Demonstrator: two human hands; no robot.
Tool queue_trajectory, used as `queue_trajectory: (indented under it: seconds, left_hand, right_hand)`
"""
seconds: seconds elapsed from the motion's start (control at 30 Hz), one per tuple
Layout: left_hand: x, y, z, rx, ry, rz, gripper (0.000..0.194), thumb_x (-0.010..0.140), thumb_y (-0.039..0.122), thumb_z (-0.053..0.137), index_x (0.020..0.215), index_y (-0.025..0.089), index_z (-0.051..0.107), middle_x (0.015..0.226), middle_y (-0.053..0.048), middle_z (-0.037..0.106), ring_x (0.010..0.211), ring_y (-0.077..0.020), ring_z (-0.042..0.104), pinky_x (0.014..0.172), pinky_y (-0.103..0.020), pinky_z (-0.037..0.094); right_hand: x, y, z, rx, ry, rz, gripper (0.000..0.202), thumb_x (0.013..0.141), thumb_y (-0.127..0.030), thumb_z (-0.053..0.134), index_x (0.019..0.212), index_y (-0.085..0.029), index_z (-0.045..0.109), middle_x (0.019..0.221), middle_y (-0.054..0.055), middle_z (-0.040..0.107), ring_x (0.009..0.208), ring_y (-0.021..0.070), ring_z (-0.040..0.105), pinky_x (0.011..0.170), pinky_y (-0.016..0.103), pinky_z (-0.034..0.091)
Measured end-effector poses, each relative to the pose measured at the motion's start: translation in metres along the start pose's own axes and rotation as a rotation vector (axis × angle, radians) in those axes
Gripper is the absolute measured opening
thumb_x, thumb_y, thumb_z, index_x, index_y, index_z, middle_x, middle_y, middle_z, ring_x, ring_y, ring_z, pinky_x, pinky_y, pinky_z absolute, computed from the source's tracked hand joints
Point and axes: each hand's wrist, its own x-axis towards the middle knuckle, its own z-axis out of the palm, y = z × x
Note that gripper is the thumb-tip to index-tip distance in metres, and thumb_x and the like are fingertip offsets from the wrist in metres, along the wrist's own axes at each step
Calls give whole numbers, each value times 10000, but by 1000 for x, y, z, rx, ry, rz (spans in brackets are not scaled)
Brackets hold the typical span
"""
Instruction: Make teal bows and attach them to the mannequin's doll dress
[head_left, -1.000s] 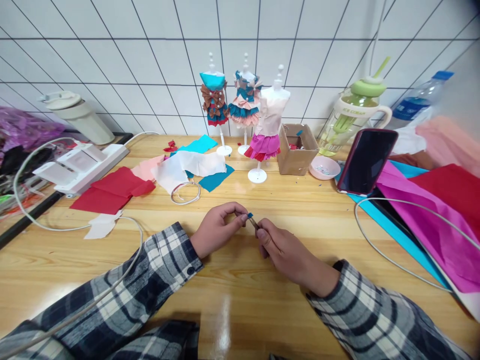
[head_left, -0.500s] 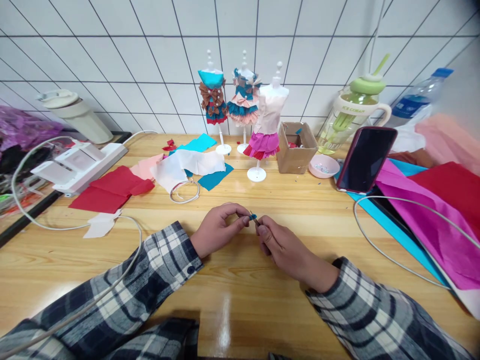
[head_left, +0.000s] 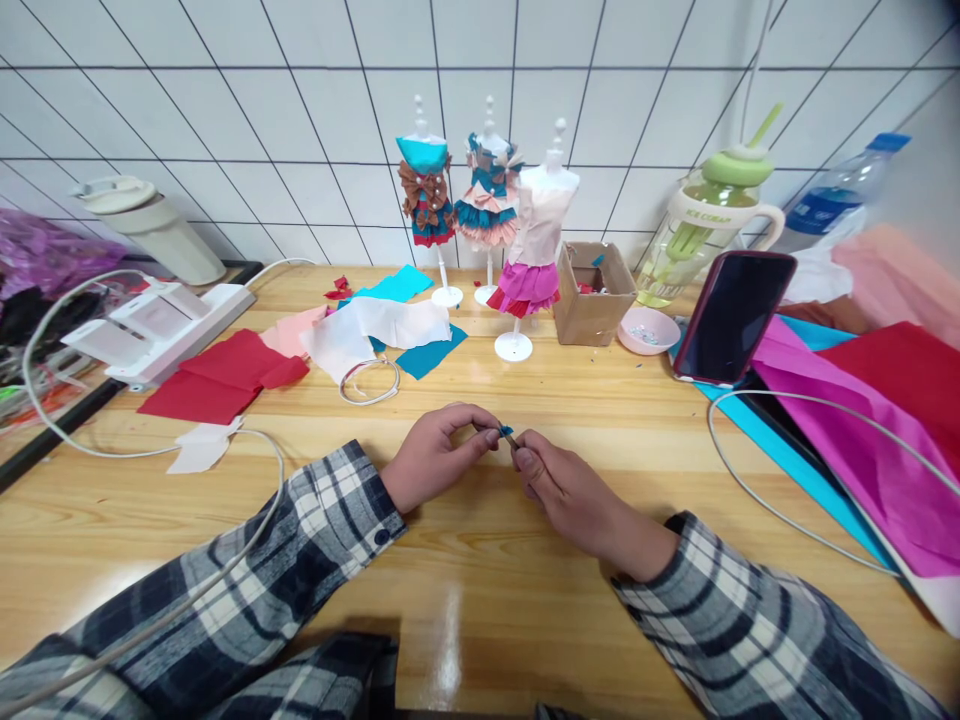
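Over the middle of the wooden table, my left hand [head_left: 442, 455] pinches a tiny piece of teal paper [head_left: 507, 431] between thumb and forefinger. My right hand [head_left: 562, 490] is closed around a short, thin metallic tool [head_left: 511, 441] that looks like tweezers; its tip meets the teal paper. Most of this tool is hidden inside the right fingers. Beyond the hands stands a white mini dress form [head_left: 546, 205] wearing a pink and red ruffled skirt [head_left: 528, 287]. Behind it are two more dress forms, one in turquoise and brown [head_left: 424, 195], the other in teal and peach ruffles [head_left: 487, 195].
Coloured paper sheets, including a red one [head_left: 225, 375], and a wire coil [head_left: 370, 382] lie left. A small cardboard box [head_left: 596, 318], a pink bowl [head_left: 648, 331], a propped phone [head_left: 735, 318] and a green-lidded bottle [head_left: 701, 235] stand right. A white cable [head_left: 279, 470] crosses my left sleeve.
The teal paper and the tool tip have shifted very slightly between my fingers. Both hands keep the same hold and place.
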Motion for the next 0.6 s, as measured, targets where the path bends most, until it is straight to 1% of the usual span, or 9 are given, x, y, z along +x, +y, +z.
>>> queue_trajectory:
  seconds: [0.27, 0.4, 0.5, 0.6]
  left_hand:
    - [0, 1, 1, -8, -8, -11, 171, 842, 324, 587, 842, 171, 663, 813, -34, 708, 770, -160, 648, 789, -289, 502]
    - [1, -3, 2, -8, -17, -37, 175, 839, 326, 593, 861, 172, 674, 837, -40, 714, 802, -168, 652, 805, -299, 503]
    - [2, -3, 1, -29, -31, -34, 186, 841, 333, 597, 887, 175, 685, 889, -58, 710, 859, -184, 649, 837, -320, 501]
    - [2, -2, -2, -96, -27, 70, 214, 863, 330, 578, 991, 201, 691, 1110, -95, 653, 1076, -214, 588, 968, -366, 451]
  right_hand:
    - [1, 1, 0, -3, 24, 3, 304, 980, -430, 249, 783, -230, 367, 639, -38, 444, 592, 140, 427, 570, 260, 296]
    - [2, 1, 0, 26, 54, 4, 316, 976, -426, 258, 756, -228, 366, 623, -37, 441, 582, 136, 425, 557, 258, 298]
    - [3, 3, 0, 141, 108, 18, 345, 968, -469, 270, 744, -226, 370, 603, -43, 417, 550, 124, 401, 528, 250, 297]
    - [5, 2, -2, 409, 183, 68, 356, 940, -539, 312, 801, -224, 406, 586, -59, 380, 501, 103, 361, 480, 230, 286]
